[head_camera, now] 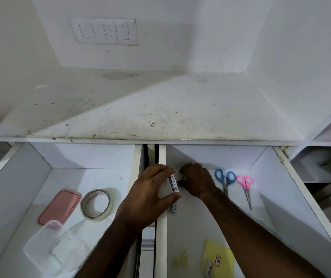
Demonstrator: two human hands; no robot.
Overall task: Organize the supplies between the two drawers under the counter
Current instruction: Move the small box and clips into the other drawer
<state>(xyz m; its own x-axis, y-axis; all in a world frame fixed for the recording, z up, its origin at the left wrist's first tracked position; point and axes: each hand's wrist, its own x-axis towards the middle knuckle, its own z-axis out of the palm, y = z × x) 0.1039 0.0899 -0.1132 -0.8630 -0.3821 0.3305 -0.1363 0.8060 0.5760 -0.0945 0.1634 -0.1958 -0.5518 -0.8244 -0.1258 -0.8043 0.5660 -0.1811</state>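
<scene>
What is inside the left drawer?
The left drawer holds a pink lid, a roll of clear tape and a clear plastic container. The left hand and forearm cover its front right corner.

Left drawer (pixel 30 177) with tape roll (pixel 96 204), pink lid (pixel 59 207) (flat), clear box (pixel 48 245)

left hand (pixel 150 189) is pinching something between thumb and fingers, right hand (pixel 197 182) curled knuckles-up right beside it
</scene>
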